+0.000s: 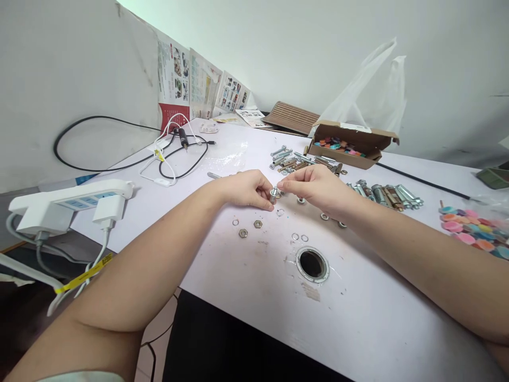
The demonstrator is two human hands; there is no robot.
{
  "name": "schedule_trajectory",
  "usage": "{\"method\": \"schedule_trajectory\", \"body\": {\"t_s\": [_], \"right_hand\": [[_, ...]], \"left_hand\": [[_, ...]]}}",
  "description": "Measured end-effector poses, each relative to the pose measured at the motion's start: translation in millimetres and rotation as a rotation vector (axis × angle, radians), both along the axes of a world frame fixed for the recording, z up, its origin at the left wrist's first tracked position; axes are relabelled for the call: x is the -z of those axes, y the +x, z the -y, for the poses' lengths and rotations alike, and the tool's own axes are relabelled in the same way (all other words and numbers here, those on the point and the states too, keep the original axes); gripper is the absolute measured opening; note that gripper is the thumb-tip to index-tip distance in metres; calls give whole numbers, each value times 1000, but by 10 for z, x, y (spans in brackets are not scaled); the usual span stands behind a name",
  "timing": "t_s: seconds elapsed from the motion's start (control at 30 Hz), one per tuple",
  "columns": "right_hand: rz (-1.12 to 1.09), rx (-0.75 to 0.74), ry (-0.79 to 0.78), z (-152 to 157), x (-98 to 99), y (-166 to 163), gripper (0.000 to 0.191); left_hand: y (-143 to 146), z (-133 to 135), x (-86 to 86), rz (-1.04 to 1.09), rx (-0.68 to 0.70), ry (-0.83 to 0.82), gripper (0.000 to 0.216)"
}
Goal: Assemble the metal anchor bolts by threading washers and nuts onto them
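My left hand [251, 190] is closed, its thumb and fingers pinching a metal bolt [274, 193] that points toward me with a washer or nut around its end. The rest of the bolt is hidden by the fingers. From the other side, my right hand [318, 187] pinches at the tip of the same bolt; whether a small part sits between those fingertips I cannot tell. Two hex nuts [258, 224] and a thin ring washer [236, 222] lie in front of my left hand. Two more washers [299, 237] are below my right hand, and others lie near its wrist.
Behind my hands are loose expansion bolts [284, 159]; more bolts [384, 195] lie right of them. A cardboard box [350, 157] holds colored pieces. A round hole [313, 264] opens in the white table [254, 286]. Left are a power strip [75, 199] and cables; far right, colored discs [469, 225].
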State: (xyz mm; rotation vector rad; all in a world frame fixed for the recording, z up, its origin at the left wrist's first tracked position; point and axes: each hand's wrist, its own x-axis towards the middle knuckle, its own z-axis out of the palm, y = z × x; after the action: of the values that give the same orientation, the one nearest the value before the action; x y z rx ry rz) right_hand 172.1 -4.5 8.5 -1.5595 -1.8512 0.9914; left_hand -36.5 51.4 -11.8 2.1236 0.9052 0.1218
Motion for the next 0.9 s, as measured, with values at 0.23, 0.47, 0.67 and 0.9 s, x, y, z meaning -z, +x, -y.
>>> {"method": "schedule_trajectory", "body": {"t_s": [0.23, 0.47, 0.67, 0.9], "right_hand": [[293, -320, 43, 2, -12, 114, 25], [339, -500, -11, 154, 136, -44, 25], [256, -487, -61, 106, 120, -24, 21], [-109, -63, 124, 34, 8, -79, 32]], "left_hand": [[-29, -10, -16, -31, 9, 15, 32], [-41, -27, -40, -45, 35, 28, 30], [-41, -17, -45, -38, 32, 13, 27], [-44, -18, -40, -52, 5, 25, 30]]}}
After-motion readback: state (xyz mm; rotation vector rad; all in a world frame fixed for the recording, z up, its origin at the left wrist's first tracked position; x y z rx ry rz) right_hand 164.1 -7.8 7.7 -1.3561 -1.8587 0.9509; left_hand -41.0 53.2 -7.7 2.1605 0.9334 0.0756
